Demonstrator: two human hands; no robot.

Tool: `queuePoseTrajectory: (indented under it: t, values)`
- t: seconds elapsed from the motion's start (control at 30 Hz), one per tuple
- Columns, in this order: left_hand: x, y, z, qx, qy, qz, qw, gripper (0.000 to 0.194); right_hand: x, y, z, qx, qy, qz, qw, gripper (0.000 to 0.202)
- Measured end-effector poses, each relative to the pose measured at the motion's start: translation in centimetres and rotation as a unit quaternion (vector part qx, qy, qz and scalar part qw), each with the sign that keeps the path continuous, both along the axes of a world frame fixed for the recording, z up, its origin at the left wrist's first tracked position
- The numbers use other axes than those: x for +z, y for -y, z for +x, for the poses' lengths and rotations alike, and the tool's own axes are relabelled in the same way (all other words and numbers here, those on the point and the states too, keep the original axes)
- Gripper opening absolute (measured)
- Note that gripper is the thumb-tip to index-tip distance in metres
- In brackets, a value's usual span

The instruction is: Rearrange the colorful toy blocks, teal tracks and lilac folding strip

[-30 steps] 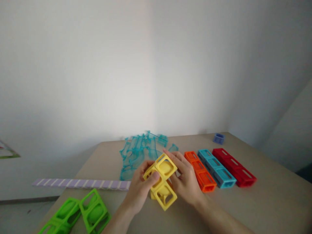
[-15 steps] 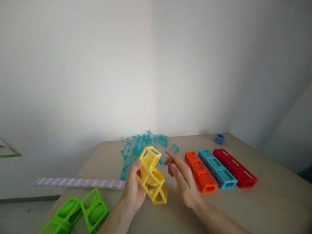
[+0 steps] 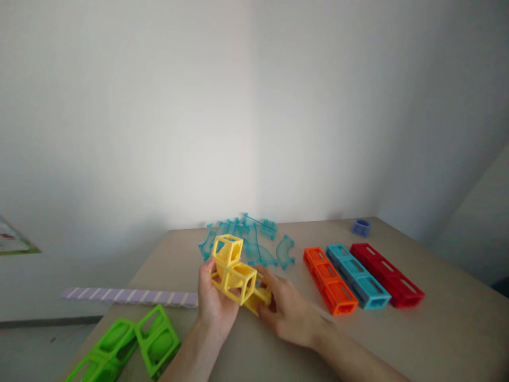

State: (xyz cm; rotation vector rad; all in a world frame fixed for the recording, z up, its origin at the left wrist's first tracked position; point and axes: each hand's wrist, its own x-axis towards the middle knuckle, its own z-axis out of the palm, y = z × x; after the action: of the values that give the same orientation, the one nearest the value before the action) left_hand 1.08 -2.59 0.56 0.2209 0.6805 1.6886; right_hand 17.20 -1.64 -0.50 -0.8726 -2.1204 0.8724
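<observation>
Left forearm (image 3: 193, 351) bare, reaching in from the near side, leaning slightly right. Left hand (image 3: 217, 302): thumb extended toward the far side, palm turned right, closed in a grip; other fingers mostly hidden. Right forearm (image 3: 352, 353) bare, entering from near right, slanting far and left. Right hand (image 3: 286, 310): back up, fingers bent leftward, pinching. Visible parts of hands near each other, apart.

Wht-striped lilac strip (image 3: 131, 297) across tbl (image 3: 421, 339) L edge; pale wall (image 3: 199, 106) behind; pic (image 3: 14, 240) far L
</observation>
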Motion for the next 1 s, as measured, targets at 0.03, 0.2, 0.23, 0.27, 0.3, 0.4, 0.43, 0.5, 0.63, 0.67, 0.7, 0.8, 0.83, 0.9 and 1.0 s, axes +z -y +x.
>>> queuePoseTrajectory:
  t: [0.03, 0.2, 0.23, 0.27, 0.3, 0.4, 0.43, 0.5, 0.63, 0.67, 0.7, 0.8, 0.83, 0.9, 1.0]
  values:
    - [0.0, 0.0, -0.1, 0.002, 0.002, 0.001, 1.0, 0.027, -0.2, -0.2, 0.0, -0.007, 0.0, 0.003, 1.0, 0.061]
    - [0.3, 0.0, -0.4, 0.033, 0.014, 0.014, 0.999, 0.023, -1.3, -1.2, 0.1, -0.077, -0.05, -0.046, 0.995, 0.068]
    - [0.4, 0.0, -0.5, 0.037, 0.016, 0.014, 0.999, 0.023, -1.5, -1.3, 0.0, -0.098, -0.075, -0.071, 0.99, 0.067]
    - [0.5, 0.0, -0.5, 0.039, 0.018, 0.013, 0.999, 0.023, -1.6, -1.5, 0.0, -0.117, -0.108, -0.102, 0.982, 0.063]
    - [0.6, 0.0, -0.5, 0.038, 0.019, 0.011, 0.999, 0.022, -1.6, -1.6, -0.1, -0.128, -0.146, -0.138, 0.971, 0.058]
    - [0.6, 0.1, -0.4, 0.033, 0.014, 0.006, 0.999, 0.022, -1.3, -1.8, -0.4, -0.106, -0.287, -0.273, 0.912, 0.044]
    - [0.5, 0.1, -0.4, 0.031, 0.009, 0.005, 0.999, 0.023, -1.1, -1.8, -0.4, -0.089, -0.331, -0.31, 0.887, 0.04]
    - [0.5, 0.2, -0.3, 0.025, -0.002, 0.004, 1.0, 0.025, -0.8, -1.9, -0.4, -0.06, -0.4, -0.352, 0.844, 0.03]
    - [0.5, 0.3, -0.2, 0.009, -0.012, 0.003, 1.0, 0.025, -0.5, -2.0, -0.3, -0.043, -0.457, -0.373, 0.806, 0.026]
    - [0.5, 0.3, -0.1, 0.001, -0.014, 0.001, 1.0, 0.026, -0.5, -2.1, -0.3, -0.044, -0.457, -0.373, 0.806, 0.028]
    - [0.5, 0.3, -0.1, -0.007, -0.016, -0.002, 1.0, 0.026, -0.6, -2.1, -0.3, -0.047, -0.452, -0.369, 0.811, 0.031]
    - [0.1, 0.2, 0.1, -0.032, -0.027, -0.008, 0.999, 0.026, -1.0, -2.2, -0.3, -0.065, -0.433, -0.34, 0.832, 0.034]
    - [-0.1, 0.2, 0.2, -0.042, -0.03, -0.008, 0.999, 0.025, -1.2, -2.3, -0.3, -0.072, -0.427, -0.333, 0.837, 0.034]
    - [-0.5, 0.1, 0.4, -0.064, -0.032, -0.006, 0.997, 0.025, -1.3, -2.3, -0.3, -0.091, -0.424, -0.327, 0.84, 0.033]
    - [-0.6, 0.1, 0.6, -0.086, -0.036, -0.008, 0.996, 0.026, -1.2, -2.3, -0.2, -0.109, -0.425, -0.336, 0.833, 0.034]
